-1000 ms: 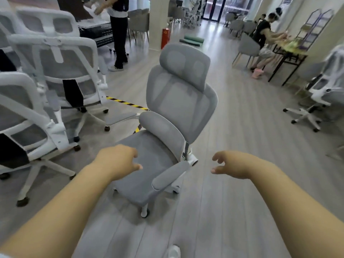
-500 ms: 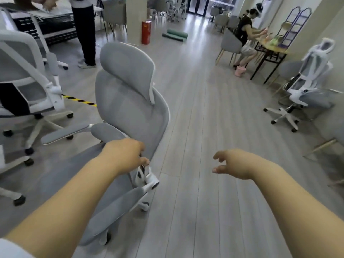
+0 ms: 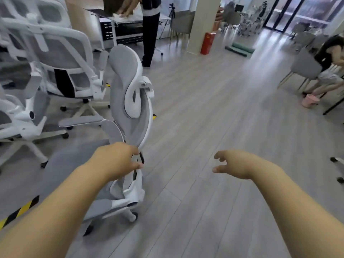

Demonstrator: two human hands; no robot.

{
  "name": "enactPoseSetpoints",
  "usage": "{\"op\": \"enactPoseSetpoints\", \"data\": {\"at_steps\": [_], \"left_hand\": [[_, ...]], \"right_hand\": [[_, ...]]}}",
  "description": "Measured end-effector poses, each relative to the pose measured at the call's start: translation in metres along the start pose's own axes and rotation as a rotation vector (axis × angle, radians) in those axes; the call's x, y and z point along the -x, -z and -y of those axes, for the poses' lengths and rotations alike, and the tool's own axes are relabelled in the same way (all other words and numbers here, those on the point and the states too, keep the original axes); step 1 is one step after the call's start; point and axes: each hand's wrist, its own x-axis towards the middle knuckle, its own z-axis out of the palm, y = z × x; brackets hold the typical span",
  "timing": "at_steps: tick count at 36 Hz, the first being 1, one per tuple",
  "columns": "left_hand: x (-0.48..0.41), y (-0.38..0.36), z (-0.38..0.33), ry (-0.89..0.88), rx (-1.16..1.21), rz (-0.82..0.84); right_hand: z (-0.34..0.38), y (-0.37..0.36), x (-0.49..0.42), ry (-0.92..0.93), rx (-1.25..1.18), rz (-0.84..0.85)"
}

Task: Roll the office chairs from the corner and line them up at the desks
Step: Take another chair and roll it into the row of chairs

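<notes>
Step in hand, we judge: rolling one chair out. Our left hand (image 3: 119,161) grips the grey office chair (image 3: 130,101) low on its backrest, just beside the white chairs (image 3: 61,58) clustered at left. Our right hand (image 3: 236,163) hangs loosely curled, empty. Next comes steering toward the desks.

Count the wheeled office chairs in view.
3 clearly: the grey chair the left hand grips, a white mesh chair behind it, a white-based chair at the far left. Casters at the right edge suggest a fourth; more may hide in the left cluster.
</notes>
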Motion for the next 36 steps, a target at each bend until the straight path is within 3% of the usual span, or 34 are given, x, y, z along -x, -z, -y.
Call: {"op": "enactPoseSetpoints", "data": {"at_steps": [14,21,28,36], "left_hand": [[-0.102,0.022,-0.047,0.14,0.079,-0.208],[-0.17,0.025,-0.052,0.346,0.09,-0.272],[-0.202,0.031,-0.051,0.562,-0.071,-0.255],[-0.205,0.026,-0.059,0.757,0.012,-0.266]], "right_hand": [[-0.019,0.066,-0.17,0.233,0.14,0.033],[-0.004,0.093,-0.23,0.413,0.22,0.089],[0.025,0.129,-0.296,0.569,0.333,0.087],[0.084,0.166,-0.347,0.869,0.463,0.035]]}}
